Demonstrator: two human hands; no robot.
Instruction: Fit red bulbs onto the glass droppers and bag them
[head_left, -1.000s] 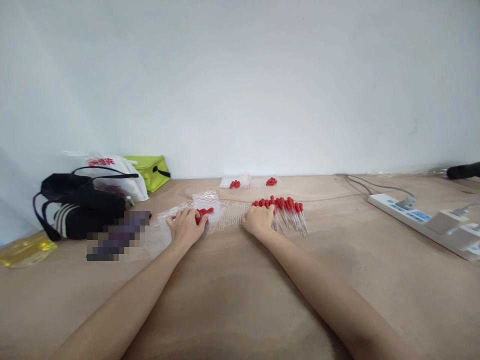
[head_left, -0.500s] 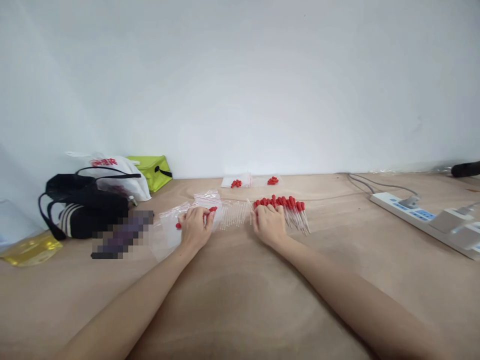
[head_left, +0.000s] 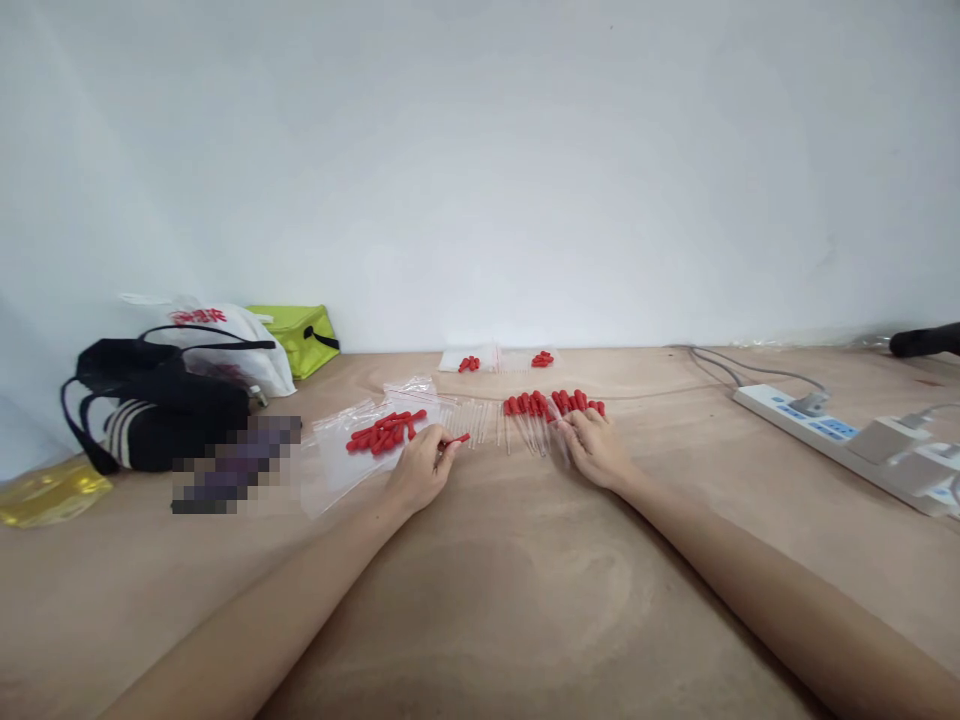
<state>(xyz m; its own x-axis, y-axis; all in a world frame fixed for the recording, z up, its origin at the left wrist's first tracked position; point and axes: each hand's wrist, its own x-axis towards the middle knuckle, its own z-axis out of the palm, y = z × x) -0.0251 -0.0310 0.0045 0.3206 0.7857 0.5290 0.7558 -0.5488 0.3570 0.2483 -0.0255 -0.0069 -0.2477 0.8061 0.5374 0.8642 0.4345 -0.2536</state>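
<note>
My left hand is closed, pinching a small red rubber bulb between thumb and finger. Just beyond it lies a row of thin clear glass tubes. More loose red bulbs are piled on a clear zip bag left of that hand. My right hand is closed at the fingertips, where a faint clear glass tube seems to be held. It rests over a row of droppers, glass tubes with red bulbs on their far ends, and hides part of them.
Two small bags with red bulbs lie near the wall. On the left are a black bag, a white plastic bag, a lime-green bag and a yellow pouch. A power strip with plugs and cables is at right.
My left hand has lifted off the bulb pile and moved right, a red bulb now in its fingers. My right hand has shifted right, from the tubes' edge to among the droppers.
</note>
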